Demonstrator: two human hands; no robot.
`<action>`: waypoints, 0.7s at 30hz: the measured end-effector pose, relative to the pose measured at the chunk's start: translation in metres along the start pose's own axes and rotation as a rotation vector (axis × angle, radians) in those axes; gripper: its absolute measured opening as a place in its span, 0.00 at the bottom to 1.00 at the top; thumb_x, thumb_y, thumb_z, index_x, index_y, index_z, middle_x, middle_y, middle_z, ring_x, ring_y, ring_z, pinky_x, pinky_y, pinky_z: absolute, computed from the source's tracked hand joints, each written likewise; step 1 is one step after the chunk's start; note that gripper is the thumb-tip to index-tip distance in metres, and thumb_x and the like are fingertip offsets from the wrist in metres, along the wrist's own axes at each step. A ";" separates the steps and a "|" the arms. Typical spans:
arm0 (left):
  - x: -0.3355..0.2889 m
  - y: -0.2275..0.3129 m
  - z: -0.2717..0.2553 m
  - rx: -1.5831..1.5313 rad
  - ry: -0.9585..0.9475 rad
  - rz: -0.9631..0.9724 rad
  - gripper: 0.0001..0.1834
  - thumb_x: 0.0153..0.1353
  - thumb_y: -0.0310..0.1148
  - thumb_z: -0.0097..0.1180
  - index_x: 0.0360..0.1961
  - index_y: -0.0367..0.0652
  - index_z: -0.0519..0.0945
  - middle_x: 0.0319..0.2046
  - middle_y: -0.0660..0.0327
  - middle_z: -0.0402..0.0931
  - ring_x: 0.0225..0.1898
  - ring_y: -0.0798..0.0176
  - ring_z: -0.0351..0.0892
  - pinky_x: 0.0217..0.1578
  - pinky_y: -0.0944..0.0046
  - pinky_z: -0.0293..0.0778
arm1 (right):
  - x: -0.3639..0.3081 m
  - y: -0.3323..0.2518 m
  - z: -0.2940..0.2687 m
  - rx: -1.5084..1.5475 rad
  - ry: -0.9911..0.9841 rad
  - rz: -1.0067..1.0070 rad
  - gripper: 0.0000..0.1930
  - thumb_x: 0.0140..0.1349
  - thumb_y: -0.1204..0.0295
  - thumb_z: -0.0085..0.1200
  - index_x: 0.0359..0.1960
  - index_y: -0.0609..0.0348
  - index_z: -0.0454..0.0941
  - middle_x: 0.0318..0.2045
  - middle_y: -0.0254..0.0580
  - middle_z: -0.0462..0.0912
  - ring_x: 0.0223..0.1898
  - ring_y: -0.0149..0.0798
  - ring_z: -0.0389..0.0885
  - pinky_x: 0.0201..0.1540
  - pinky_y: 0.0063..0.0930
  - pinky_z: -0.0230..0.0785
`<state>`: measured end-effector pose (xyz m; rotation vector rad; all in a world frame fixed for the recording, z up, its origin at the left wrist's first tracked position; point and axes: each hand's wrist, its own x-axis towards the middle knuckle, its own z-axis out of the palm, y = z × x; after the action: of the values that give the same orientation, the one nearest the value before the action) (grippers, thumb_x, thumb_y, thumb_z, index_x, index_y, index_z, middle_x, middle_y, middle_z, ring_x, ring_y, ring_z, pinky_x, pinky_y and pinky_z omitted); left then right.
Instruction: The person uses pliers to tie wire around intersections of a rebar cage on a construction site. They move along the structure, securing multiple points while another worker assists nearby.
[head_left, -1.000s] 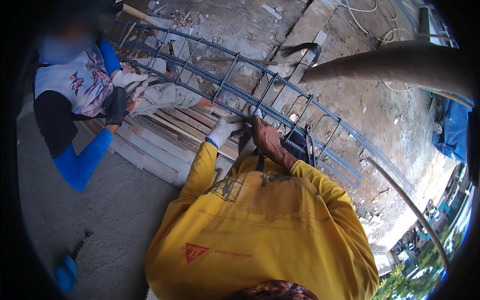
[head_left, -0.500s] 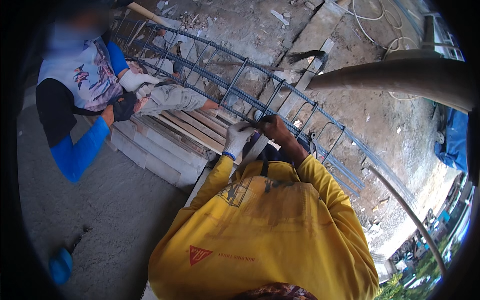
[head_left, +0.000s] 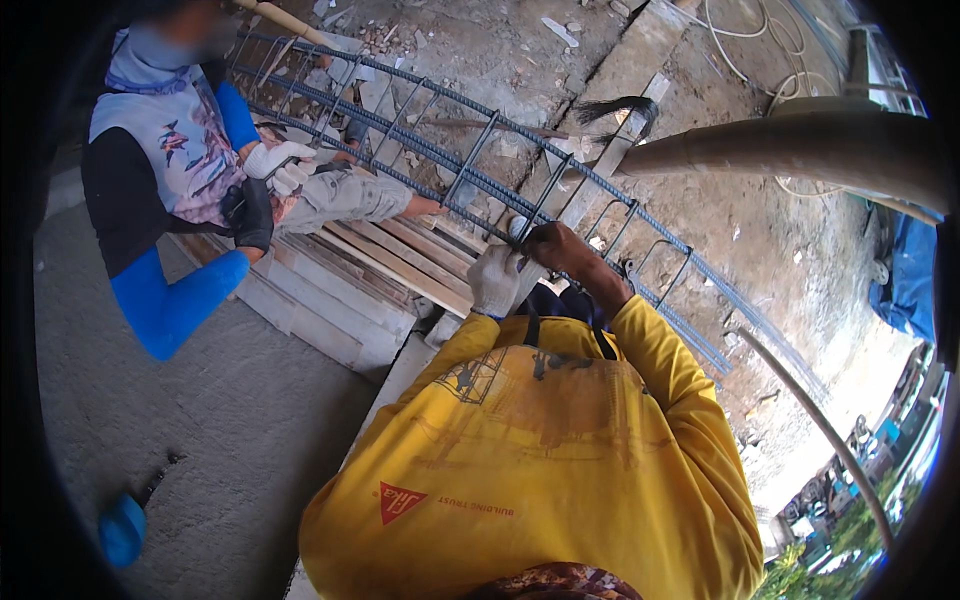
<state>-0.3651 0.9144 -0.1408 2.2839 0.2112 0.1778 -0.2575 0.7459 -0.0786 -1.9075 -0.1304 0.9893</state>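
Observation:
A long rebar cage (head_left: 440, 143) of ribbed bars and square stirrups runs from upper left to lower right. My left hand (head_left: 494, 282), in a white glove, is closed at the cage's near bar, beside a stirrup corner. Against it is my bare right hand (head_left: 558, 248), fingers bent and pinched at the same joint. What lies between the fingers is too small and hidden to make out. Beyond the cage, a bundle of thin black tie wire (head_left: 622, 108) rests on a wooden plank (head_left: 588, 193) that passes under the cage.
At the left a co-worker (head_left: 165, 150) sits by the cage, one hand in a white glove, the other in a dark one. Stacked boards (head_left: 370, 255) lie between us. A thick brown pole (head_left: 760, 160) slants in from the right. Rubble litters the ground beyond.
My hands have drawn closer together at the bar, the left moving slightly right and the right slightly down. The co-worker's torso and arm have shifted a little right.

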 end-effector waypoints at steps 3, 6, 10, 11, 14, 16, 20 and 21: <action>-0.002 0.000 0.000 0.029 -0.042 0.003 0.06 0.70 0.37 0.63 0.39 0.48 0.86 0.37 0.53 0.85 0.37 0.41 0.86 0.36 0.45 0.81 | -0.020 0.008 0.005 -0.031 0.047 -0.234 0.11 0.70 0.70 0.59 0.42 0.66 0.87 0.26 0.51 0.84 0.28 0.48 0.84 0.35 0.45 0.77; -0.002 -0.002 -0.002 0.052 -0.057 0.042 0.05 0.69 0.35 0.63 0.38 0.48 0.85 0.36 0.53 0.85 0.36 0.40 0.86 0.36 0.45 0.81 | -0.029 0.010 0.030 -0.166 0.192 -0.168 0.09 0.70 0.72 0.58 0.45 0.65 0.83 0.28 0.58 0.84 0.30 0.59 0.86 0.36 0.49 0.76; -0.005 -0.010 -0.002 0.083 -0.053 0.065 0.03 0.68 0.33 0.63 0.37 0.47 0.83 0.34 0.52 0.83 0.35 0.38 0.85 0.34 0.44 0.80 | -0.039 0.008 0.059 -0.329 0.245 -0.200 0.13 0.73 0.71 0.55 0.55 0.61 0.75 0.31 0.60 0.88 0.37 0.70 0.88 0.41 0.60 0.80; -0.002 -0.013 -0.002 0.094 -0.062 0.074 0.04 0.68 0.33 0.63 0.37 0.47 0.82 0.33 0.51 0.83 0.35 0.37 0.85 0.34 0.44 0.80 | -0.043 0.007 0.063 -0.348 0.257 -0.213 0.11 0.72 0.72 0.54 0.53 0.60 0.76 0.31 0.62 0.88 0.36 0.71 0.88 0.41 0.63 0.79; -0.001 -0.018 -0.001 0.076 -0.053 0.067 0.06 0.67 0.35 0.64 0.36 0.46 0.81 0.33 0.50 0.82 0.35 0.35 0.85 0.34 0.42 0.79 | -0.049 0.011 0.068 -0.343 0.286 -0.249 0.11 0.71 0.72 0.54 0.53 0.57 0.76 0.31 0.63 0.87 0.36 0.72 0.87 0.42 0.66 0.78; 0.000 -0.018 -0.001 0.079 -0.057 0.076 0.08 0.66 0.36 0.65 0.35 0.45 0.81 0.33 0.49 0.82 0.35 0.35 0.85 0.34 0.42 0.79 | -0.052 0.015 0.071 -0.397 0.266 -0.238 0.11 0.70 0.73 0.54 0.53 0.55 0.77 0.30 0.62 0.86 0.36 0.71 0.87 0.40 0.65 0.78; 0.001 -0.014 -0.009 0.150 -0.150 0.143 0.09 0.66 0.37 0.66 0.35 0.45 0.80 0.34 0.49 0.83 0.36 0.35 0.85 0.35 0.40 0.79 | -0.059 0.027 0.068 -0.502 0.267 -0.254 0.19 0.69 0.73 0.58 0.62 0.54 0.81 0.36 0.58 0.89 0.34 0.63 0.89 0.35 0.55 0.79; 0.003 -0.012 -0.013 0.146 -0.169 0.139 0.08 0.66 0.36 0.66 0.35 0.44 0.80 0.33 0.49 0.83 0.37 0.35 0.85 0.35 0.40 0.78 | -0.060 0.030 0.067 -0.501 0.262 -0.273 0.20 0.69 0.73 0.58 0.62 0.54 0.81 0.37 0.57 0.89 0.34 0.62 0.89 0.35 0.55 0.80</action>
<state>-0.3659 0.9322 -0.1411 2.4451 -0.0228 0.0407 -0.3519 0.7482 -0.0823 -2.3753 -0.5097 0.5446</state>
